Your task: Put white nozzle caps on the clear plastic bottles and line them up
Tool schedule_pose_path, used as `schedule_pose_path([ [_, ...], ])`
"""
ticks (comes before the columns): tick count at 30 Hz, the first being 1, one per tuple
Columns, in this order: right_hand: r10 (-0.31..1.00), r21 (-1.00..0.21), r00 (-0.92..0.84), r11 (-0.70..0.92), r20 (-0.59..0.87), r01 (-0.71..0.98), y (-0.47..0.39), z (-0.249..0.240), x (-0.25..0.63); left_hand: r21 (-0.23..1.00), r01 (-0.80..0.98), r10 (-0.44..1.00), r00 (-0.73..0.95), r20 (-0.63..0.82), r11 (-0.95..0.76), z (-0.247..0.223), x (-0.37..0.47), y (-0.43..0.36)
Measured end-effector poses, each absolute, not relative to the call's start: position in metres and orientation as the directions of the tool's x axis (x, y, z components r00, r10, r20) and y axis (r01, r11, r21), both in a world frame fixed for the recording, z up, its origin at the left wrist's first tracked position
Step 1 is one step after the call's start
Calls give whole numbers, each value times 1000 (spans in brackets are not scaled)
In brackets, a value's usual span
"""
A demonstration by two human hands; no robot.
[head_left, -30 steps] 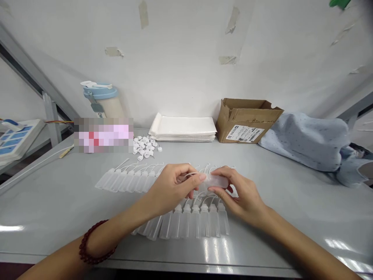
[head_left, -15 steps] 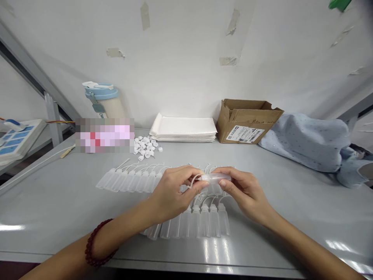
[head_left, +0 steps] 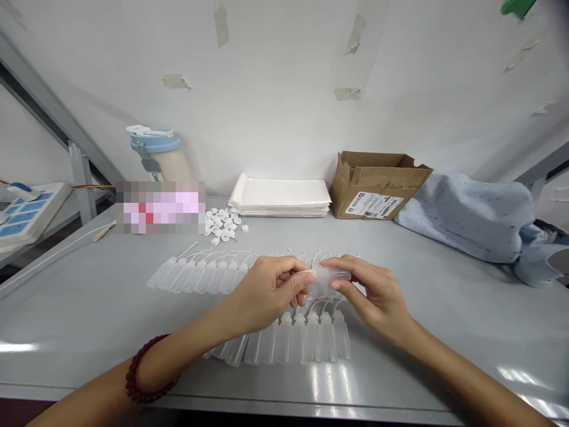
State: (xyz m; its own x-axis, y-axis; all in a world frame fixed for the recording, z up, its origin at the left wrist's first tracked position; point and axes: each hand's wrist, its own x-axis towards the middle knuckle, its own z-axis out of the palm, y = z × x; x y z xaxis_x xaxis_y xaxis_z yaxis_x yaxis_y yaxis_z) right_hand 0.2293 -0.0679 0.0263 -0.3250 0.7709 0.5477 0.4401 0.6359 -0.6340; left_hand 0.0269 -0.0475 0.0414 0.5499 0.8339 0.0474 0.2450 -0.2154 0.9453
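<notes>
Between my hands a small translucent plastic bottle lies sideways above the table. My right hand pinches its body between thumb and fingers. At the bottle's neck end, my left hand closes its thumb and fingertips, which cover the neck and the cap area. Beneath and around the hands stand rows of like bottles: a back row, partly hidden behind my left hand, and a front row. Thin curved white strips rise from their necks.
A pile of small white caps lies behind the back row. Along the wall are a stack of white envelopes, an open cardboard box, a blue cloth and a blue-lidded tumbler. A power strip sits at far left.
My left fingers have closed over the bottle's neck end, and the curved strip seen there before is now hidden. The right hand keeps its grip, almost unmoved.
</notes>
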Motion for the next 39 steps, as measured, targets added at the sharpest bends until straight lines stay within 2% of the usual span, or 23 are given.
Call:
schedule_pose_path([
  [2,808,-678,-302,590,507,439,-69,26,229,857,301,818,534,213,-419,38,28,-49],
  [5,872,-758,-263,489,412,432,-70,27,229,629,342,694,540,476,-698,32,29,-51],
  [7,905,-815,-254,420,341,400,-70,28,228,506,361,615,560,555,-784,29,29,-51],
  [10,934,-888,-256,325,248,326,-69,29,228,404,375,551,589,592,-834,27,28,-51],
  [12,944,-916,-255,279,207,289,-69,30,229,419,362,553,580,598,-833,27,29,-51],
  [15,948,-925,-246,268,202,271,-68,30,229,566,328,643,531,552,-756,30,30,-52],
  [20,934,-913,-226,330,279,239,-67,31,230,784,306,785,519,339,-540,43,30,-52],
  [23,917,-884,-216,386,336,265,-67,32,229,859,291,816,536,217,-420,48,29,-52],
  [25,917,-868,-202,393,344,303,-68,33,229,872,282,816,542,199,-400,47,29,-52],
  [28,930,-868,-182,364,319,337,-68,33,229,786,301,781,528,335,-540,43,29,-51],
  [32,945,-894,-182,319,273,314,-67,33,228,528,342,622,543,564,-777,34,28,-49],
  [35,958,-923,-192,262,214,281,-66,33,229,387,389,548,577,605,-836,29,27,-47],
  [39,969,-954,-211,179,129,240,-65,32,232,307,415,512,610,605,-857,27,26,-46],
])
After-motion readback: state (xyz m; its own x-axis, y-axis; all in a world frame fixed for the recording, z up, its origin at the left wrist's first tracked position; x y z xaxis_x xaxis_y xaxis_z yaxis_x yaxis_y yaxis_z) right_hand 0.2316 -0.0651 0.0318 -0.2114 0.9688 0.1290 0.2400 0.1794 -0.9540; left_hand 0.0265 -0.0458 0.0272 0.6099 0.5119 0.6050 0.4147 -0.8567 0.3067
